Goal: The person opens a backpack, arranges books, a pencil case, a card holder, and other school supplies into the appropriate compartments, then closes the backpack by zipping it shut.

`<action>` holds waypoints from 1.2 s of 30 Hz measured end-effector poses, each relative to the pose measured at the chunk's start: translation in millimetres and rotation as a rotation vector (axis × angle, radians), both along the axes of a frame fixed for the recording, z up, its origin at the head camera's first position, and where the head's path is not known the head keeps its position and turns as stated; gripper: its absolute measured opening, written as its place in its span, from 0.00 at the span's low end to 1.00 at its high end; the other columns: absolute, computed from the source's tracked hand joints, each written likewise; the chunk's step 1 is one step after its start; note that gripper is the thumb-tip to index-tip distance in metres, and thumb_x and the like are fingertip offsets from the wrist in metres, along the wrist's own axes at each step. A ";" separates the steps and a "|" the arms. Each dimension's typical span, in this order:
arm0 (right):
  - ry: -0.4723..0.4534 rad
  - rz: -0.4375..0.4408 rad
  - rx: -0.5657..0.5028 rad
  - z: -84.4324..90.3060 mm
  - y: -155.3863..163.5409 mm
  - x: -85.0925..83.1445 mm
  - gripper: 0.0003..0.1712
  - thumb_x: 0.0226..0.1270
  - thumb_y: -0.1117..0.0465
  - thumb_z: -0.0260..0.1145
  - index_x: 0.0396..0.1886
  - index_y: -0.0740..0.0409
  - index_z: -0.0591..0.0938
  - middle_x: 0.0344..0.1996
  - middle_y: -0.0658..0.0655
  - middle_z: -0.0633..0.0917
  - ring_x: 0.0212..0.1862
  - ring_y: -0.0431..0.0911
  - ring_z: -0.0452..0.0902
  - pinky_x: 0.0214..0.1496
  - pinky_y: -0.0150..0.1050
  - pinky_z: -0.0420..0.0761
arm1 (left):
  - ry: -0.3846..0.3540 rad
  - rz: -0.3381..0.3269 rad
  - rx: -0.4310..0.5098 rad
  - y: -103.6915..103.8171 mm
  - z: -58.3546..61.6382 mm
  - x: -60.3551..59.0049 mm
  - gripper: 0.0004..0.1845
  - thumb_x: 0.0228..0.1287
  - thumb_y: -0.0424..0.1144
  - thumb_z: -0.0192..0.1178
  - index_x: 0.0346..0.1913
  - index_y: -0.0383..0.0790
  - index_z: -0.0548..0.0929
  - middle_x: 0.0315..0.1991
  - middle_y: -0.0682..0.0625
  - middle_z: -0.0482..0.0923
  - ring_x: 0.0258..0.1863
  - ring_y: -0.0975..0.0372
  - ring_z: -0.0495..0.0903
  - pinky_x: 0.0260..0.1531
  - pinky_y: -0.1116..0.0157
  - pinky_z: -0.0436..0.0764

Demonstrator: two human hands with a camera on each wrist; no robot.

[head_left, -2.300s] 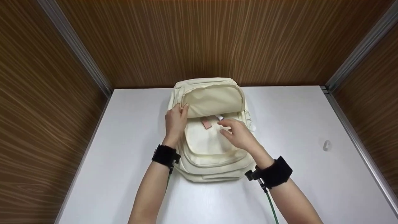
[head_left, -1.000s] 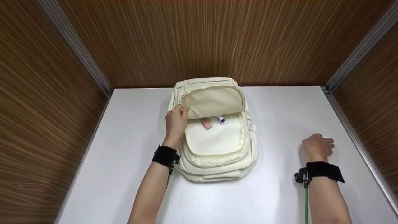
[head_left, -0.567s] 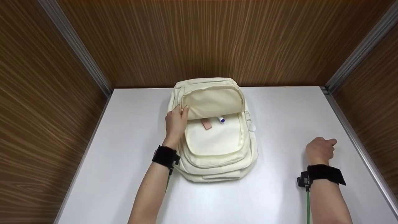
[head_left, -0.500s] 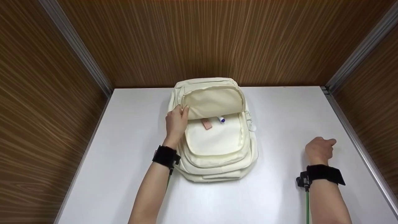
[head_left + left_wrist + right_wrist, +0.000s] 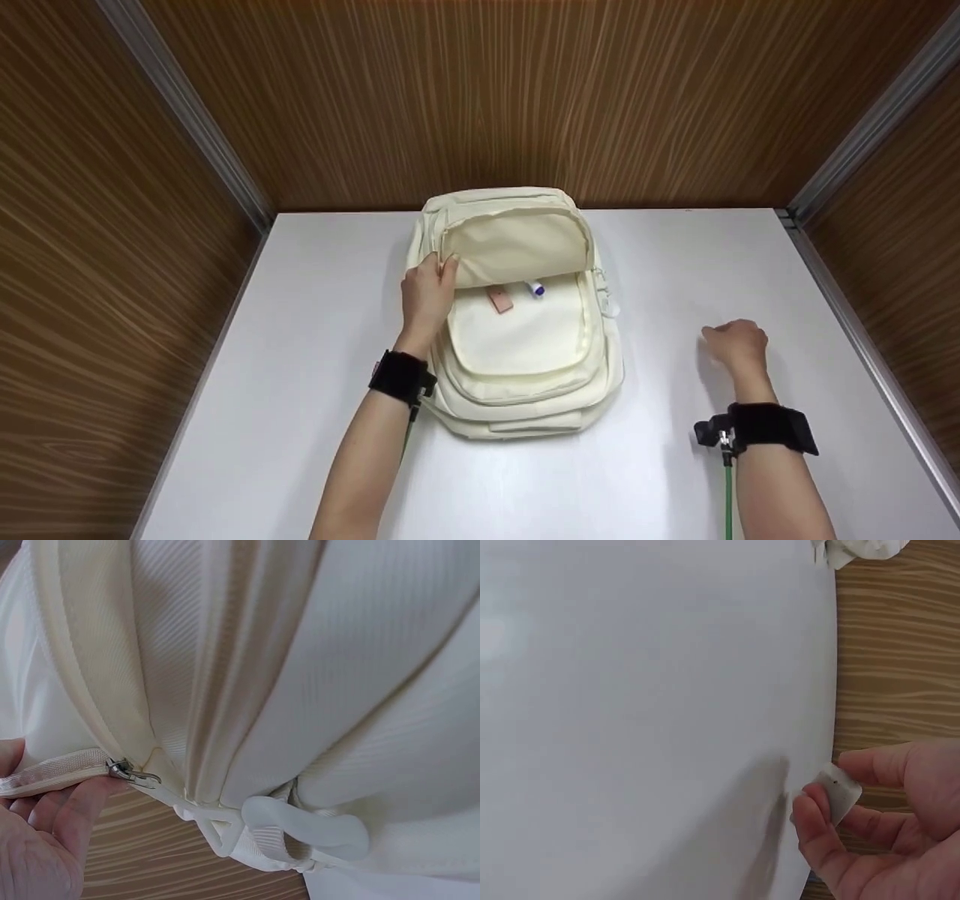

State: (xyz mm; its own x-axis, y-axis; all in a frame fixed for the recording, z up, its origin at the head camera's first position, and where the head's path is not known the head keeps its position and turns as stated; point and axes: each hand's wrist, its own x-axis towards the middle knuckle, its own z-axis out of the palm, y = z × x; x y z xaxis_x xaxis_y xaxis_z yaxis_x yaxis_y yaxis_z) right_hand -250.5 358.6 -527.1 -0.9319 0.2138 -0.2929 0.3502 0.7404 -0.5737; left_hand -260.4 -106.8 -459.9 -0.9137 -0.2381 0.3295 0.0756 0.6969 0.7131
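Observation:
A cream backpack (image 5: 517,405) lies on the table, its front pocket unzipped. My left hand (image 5: 427,296) pinches the left edge of the pocket flap (image 5: 525,244) and holds it raised. In the left wrist view, the fingers grip the zipper edge (image 5: 56,771) beside a metal zipper pull (image 5: 131,774). Inside the pocket lie a pink rectangular piece (image 5: 499,299) and a white pen with a blue end (image 5: 536,289), both partly under the flap. To the right of the backpack, my right hand (image 5: 739,345) pinches a small whitish block with a dark speck (image 5: 840,793) above the table.
The white table (image 5: 300,360) is enclosed by wood-grain panels (image 5: 480,105) at the back and both sides. White plastic buckles (image 5: 304,829) and straps hang at the backpack's side. A green cable (image 5: 728,495) runs from the right wrist band.
My right hand left the pocket, reached right and took up the small whitish block from the table. It has now moved back leftward with it. The left hand keeps holding the flap.

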 end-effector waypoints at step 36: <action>0.404 0.289 -0.293 55.4 -181.5 17.5 0.09 0.60 0.65 0.70 0.38 0.65 0.85 0.30 0.56 0.84 0.31 0.45 0.77 0.32 0.34 0.75 | -0.032 0.003 0.008 -1.8 0.8 0.6 0.20 0.72 0.48 0.56 0.23 0.43 0.68 0.15 0.54 0.61 0.17 0.57 0.66 0.19 0.60 0.65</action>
